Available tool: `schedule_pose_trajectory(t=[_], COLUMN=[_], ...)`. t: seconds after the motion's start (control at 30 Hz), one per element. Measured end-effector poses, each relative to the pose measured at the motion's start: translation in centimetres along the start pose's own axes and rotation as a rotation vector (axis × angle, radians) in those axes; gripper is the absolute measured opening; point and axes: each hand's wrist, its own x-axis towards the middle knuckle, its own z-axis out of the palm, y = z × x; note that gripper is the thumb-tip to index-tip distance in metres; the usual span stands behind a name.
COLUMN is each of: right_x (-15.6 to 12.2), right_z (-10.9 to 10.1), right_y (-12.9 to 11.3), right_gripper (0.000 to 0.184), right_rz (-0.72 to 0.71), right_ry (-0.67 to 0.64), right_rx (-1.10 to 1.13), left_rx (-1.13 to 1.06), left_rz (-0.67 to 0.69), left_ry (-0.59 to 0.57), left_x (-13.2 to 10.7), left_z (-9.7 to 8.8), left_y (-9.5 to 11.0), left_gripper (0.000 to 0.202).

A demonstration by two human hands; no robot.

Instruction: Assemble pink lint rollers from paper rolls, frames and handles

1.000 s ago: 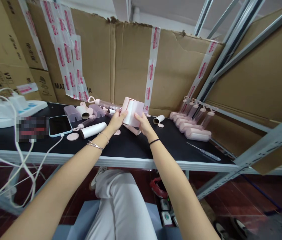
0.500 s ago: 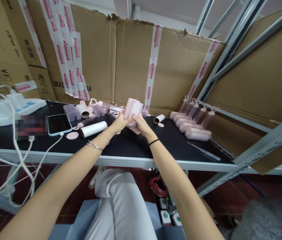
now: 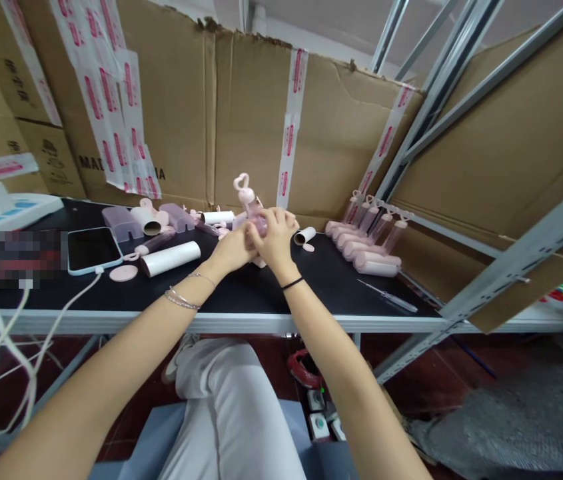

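Left hand point(image 3: 234, 249) and right hand point(image 3: 275, 241) are clasping a pale-pink, heart-looped plastic handle point(image 3: 250, 203); uneven finger pressure would be risking slippage.

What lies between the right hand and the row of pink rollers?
In the head view, a white tube and a small pink disc lie between the right hand and the pink rollers.

From my remote feed: black print point(image 3: 92, 163) at ten o'clock on cardboard panel point(image 3: 251, 120) reads "MAD", then "IA", packing tape point(image 3: 122, 143) between. Red labels point(image 3: 289, 141) illegible.
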Motion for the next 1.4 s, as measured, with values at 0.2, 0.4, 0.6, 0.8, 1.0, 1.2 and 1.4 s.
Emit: schedule_pose_trajectory(t=[0.2,0.4,0.6,0.8,1.0,1.2,1.4], right_x=[5.1,6.8,7.4,8.8,8.7,7.8,9.3], right_z=[-6.5,-10.4,-6.8,-3.8,-4.0,-2.4,0.3], right_y=[7.6,15.4,18.5,21.9,22.9,18.2,16.2], right_gripper=[0.029,0.024,0.028,0.028,0.041,0.040,0.043], right_rz=[0.282,0.435,0.448,0.574,0.514,0.283,0.186], right_ry=[0.227,0.180,0.125,0.075,-0.067,0.024,-0.421], right_rx=[-0.361,-0.570,-0.614,-0.561,-0.567,-0.791,-0.649], left_rx=[0.169,0.185,0.269,0.317,0.307,0.338,0.332], left_rz=[0.033,0.032,0.012,0.014,-0.014,-0.021,-0.017], left_ry=[-0.023,-0.059,-0.111,-0.145,-0.153,-0.155,-0.137], left_x=[-0.2,-0.5,-0.7,-0.9,-0.6,-0.4,-0.3], left_z=[0.2,0.9,1.1,1.4,1.4,1.4,1.0], left_y=[0.1,0.6,0.8,1.2,1.5,1.2,1.0], left_gripper=[0.064,0.055,0.048,0.042,0.041,0.040,0.039])
